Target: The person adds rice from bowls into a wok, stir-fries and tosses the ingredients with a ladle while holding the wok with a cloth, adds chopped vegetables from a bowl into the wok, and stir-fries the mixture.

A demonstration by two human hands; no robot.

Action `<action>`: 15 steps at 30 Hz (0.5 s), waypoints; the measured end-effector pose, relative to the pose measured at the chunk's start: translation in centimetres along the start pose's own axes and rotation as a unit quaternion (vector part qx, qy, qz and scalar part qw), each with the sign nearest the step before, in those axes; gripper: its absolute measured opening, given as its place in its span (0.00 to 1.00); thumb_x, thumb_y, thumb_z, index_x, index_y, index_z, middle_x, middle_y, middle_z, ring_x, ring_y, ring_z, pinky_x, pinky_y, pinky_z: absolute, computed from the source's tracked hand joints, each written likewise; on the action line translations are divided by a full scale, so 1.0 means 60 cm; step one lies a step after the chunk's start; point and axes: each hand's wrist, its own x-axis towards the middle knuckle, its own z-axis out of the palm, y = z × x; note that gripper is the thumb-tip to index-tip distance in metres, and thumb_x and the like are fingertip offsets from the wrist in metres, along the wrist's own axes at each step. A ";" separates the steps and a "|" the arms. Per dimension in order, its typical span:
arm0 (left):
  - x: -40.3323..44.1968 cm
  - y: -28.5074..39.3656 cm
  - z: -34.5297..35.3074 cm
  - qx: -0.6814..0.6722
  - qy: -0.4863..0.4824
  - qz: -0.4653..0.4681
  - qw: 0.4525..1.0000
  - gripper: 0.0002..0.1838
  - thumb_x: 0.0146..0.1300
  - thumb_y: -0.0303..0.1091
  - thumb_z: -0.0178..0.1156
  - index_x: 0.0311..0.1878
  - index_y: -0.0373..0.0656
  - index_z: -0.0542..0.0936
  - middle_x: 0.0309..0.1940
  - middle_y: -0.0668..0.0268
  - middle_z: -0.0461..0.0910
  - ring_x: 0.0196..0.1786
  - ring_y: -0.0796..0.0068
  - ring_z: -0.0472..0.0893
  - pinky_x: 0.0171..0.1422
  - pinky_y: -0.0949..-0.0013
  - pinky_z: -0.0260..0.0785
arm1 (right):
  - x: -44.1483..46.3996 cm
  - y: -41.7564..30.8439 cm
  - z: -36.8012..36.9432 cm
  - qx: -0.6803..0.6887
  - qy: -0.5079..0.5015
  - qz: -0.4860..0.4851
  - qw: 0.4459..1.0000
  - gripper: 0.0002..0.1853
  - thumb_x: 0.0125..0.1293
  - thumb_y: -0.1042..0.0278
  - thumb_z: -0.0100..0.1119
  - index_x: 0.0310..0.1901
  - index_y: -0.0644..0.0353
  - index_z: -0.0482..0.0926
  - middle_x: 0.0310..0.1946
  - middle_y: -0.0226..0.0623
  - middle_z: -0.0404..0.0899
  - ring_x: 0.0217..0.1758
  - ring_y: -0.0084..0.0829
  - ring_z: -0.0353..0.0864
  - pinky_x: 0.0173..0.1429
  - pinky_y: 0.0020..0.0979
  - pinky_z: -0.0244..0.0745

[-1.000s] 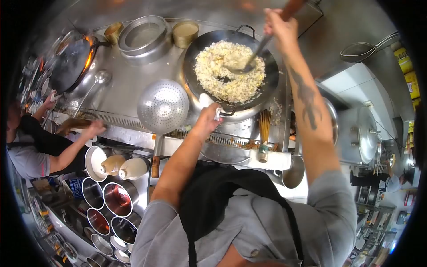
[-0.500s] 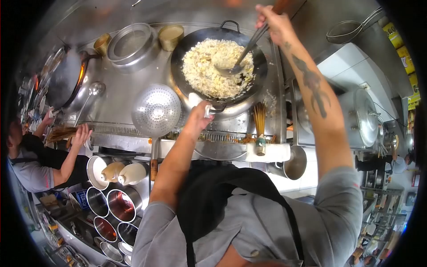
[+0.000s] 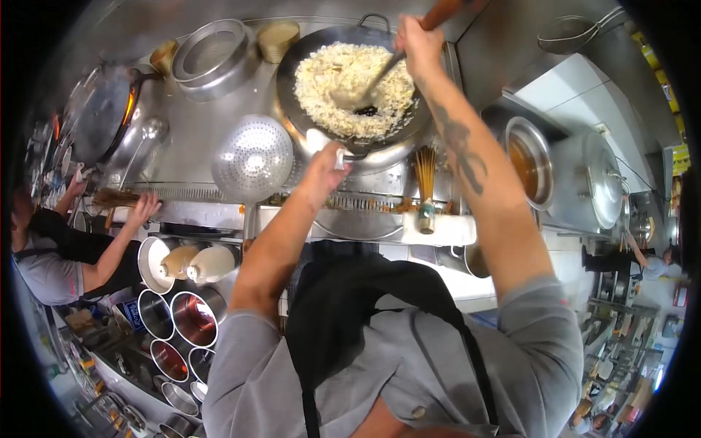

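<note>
A dark wok (image 3: 287,102) full of fried rice (image 3: 332,67), pale with yellow bits, sits on the steel range. My left hand (image 3: 325,171) is closed on the wok's near handle through a white cloth (image 3: 319,140). In my right hand (image 3: 421,45) is the wooden grip of a long ladle (image 3: 385,73). The ladle's bowl is down in the rice near the wok's middle, blurred by motion. Dark wok metal shows beside the bowl.
Left of the wok lies a perforated strainer (image 3: 253,157). A bamboo brush (image 3: 426,186) stands at the range's front edge. Several metal pots of sauce (image 3: 196,319) and two bottles (image 3: 212,264) are lower left. A co-worker (image 3: 55,255) works at a flaming wok. Right is a lidded stockpot (image 3: 584,182).
My right hand has moved left and the ladle's bowl has shifted left and slightly nearer through the rice. My left hand stays on the wok handle. The view has tilted a little.
</note>
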 end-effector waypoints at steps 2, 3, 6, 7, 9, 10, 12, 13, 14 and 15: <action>-0.085 -0.022 0.046 -0.064 0.041 -0.040 0.996 0.07 0.63 0.32 0.52 0.44 0.45 0.69 0.37 0.63 0.73 0.36 0.71 0.72 0.25 0.71 0.64 | 0.048 -0.114 0.003 -0.291 -0.042 0.161 0.942 0.11 0.64 0.64 0.55 0.28 0.62 0.70 0.13 0.28 0.64 0.13 0.22 0.61 0.21 0.31 0.62; -0.149 -0.015 0.077 -0.082 0.056 -0.051 0.994 0.07 0.64 0.32 0.52 0.44 0.46 0.68 0.34 0.64 0.73 0.34 0.72 0.73 0.24 0.70 0.64 | 0.059 -0.164 0.012 -0.180 -0.020 0.121 0.976 0.11 0.63 0.64 0.56 0.28 0.59 0.69 0.14 0.26 0.63 0.12 0.22 0.61 0.18 0.29 0.61; -0.219 0.004 0.095 -0.048 0.026 -0.067 0.996 0.05 0.64 0.33 0.50 0.42 0.46 0.69 0.31 0.65 0.73 0.35 0.72 0.73 0.28 0.70 0.65 | 0.125 -0.206 0.003 0.028 0.066 0.006 0.997 0.10 0.64 0.64 0.55 0.29 0.58 0.70 0.14 0.26 0.66 0.12 0.24 0.63 0.16 0.30 0.64; -0.201 0.013 0.091 -0.058 0.036 -0.061 0.996 0.05 0.64 0.34 0.51 0.41 0.46 0.70 0.32 0.65 0.73 0.35 0.72 0.73 0.28 0.70 0.65 | 0.155 -0.172 -0.018 0.070 0.016 -0.029 0.997 0.08 0.64 0.65 0.55 0.31 0.59 0.71 0.14 0.28 0.68 0.12 0.24 0.67 0.16 0.30 0.63; -0.161 0.018 0.078 -0.042 -0.029 -0.010 0.999 0.05 0.63 0.33 0.51 0.40 0.44 0.72 0.33 0.66 0.73 0.35 0.73 0.73 0.29 0.71 0.65 | 0.071 -0.128 0.032 -0.076 0.118 -0.039 0.989 0.09 0.64 0.65 0.55 0.30 0.60 0.72 0.13 0.29 0.69 0.12 0.24 0.68 0.15 0.30 0.62; -0.144 -0.017 0.045 -0.027 0.012 -0.030 0.999 0.05 0.64 0.34 0.51 0.40 0.45 0.72 0.33 0.66 0.74 0.34 0.73 0.73 0.29 0.71 0.66 | 0.030 -0.117 0.051 -0.152 0.171 -0.043 0.972 0.09 0.64 0.65 0.55 0.30 0.60 0.72 0.13 0.30 0.69 0.11 0.24 0.68 0.14 0.30 0.62; -0.104 -0.108 -0.035 -0.005 0.088 -0.059 0.994 0.06 0.64 0.34 0.51 0.41 0.45 0.72 0.34 0.66 0.74 0.33 0.73 0.73 0.29 0.72 0.66 | 0.015 -0.120 0.057 -0.028 0.071 -0.055 0.996 0.10 0.65 0.65 0.56 0.29 0.59 0.71 0.11 0.29 0.67 0.09 0.24 0.66 0.13 0.30 0.59; -0.131 -0.150 -0.080 0.005 0.068 -0.082 0.994 0.06 0.64 0.35 0.52 0.41 0.46 0.72 0.36 0.65 0.75 0.33 0.73 0.74 0.30 0.72 0.67 | 0.007 -0.157 0.072 -0.039 0.050 -0.036 0.997 0.12 0.65 0.63 0.57 0.26 0.59 0.71 0.10 0.29 0.66 0.09 0.24 0.66 0.13 0.29 0.59; -0.144 -0.162 -0.103 0.020 0.041 -0.098 0.994 0.06 0.64 0.36 0.53 0.42 0.47 0.73 0.37 0.64 0.75 0.34 0.72 0.75 0.31 0.72 0.69 | 0.013 -0.184 0.079 -0.038 0.030 -0.059 0.997 0.13 0.65 0.63 0.58 0.26 0.59 0.71 0.10 0.29 0.66 0.09 0.24 0.66 0.13 0.29 0.59; -0.137 -0.146 -0.091 0.092 0.002 -0.008 0.996 0.07 0.64 0.36 0.53 0.43 0.47 0.72 0.37 0.64 0.75 0.34 0.73 0.75 0.32 0.72 0.69 | 0.023 -0.208 0.086 -0.037 0.008 -0.086 0.996 0.13 0.64 0.63 0.58 0.25 0.59 0.71 0.10 0.29 0.66 0.09 0.24 0.65 0.13 0.28 0.59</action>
